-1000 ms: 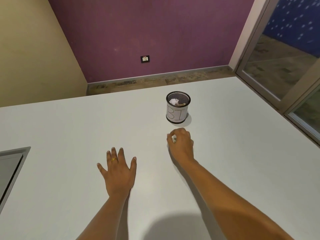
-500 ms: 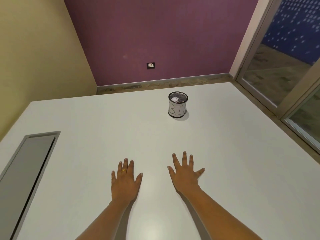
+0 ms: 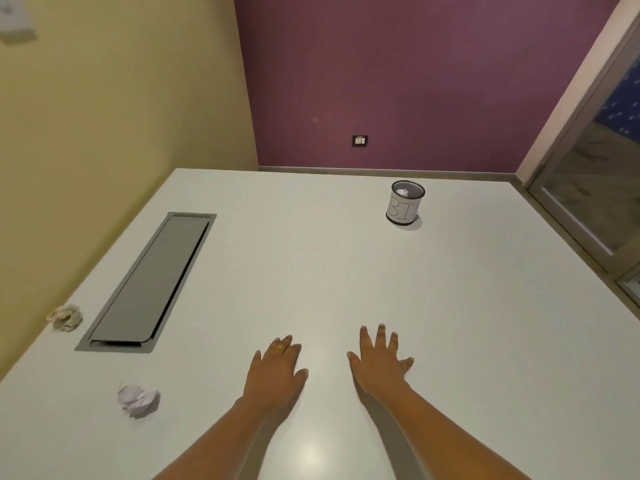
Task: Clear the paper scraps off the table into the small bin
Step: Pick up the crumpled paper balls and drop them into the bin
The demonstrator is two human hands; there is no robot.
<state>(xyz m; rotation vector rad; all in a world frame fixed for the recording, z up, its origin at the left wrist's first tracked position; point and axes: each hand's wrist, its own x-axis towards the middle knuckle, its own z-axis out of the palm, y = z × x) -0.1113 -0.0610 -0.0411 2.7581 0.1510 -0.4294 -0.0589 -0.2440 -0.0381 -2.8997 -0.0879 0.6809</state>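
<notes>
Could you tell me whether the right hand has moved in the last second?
Yes: the right hand has pulled back from the bin, toward the person.

small bin (image 3: pixel 403 206), handwritten label "BI"

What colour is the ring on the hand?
Gold. The ring sits on a finger of the left hand, seen in the head view.

Smooth glossy table (image 3: pixel 346 271), metal mesh bin (image 3: pixel 405 202), crumpled paper (image 3: pixel 138 400).
</notes>
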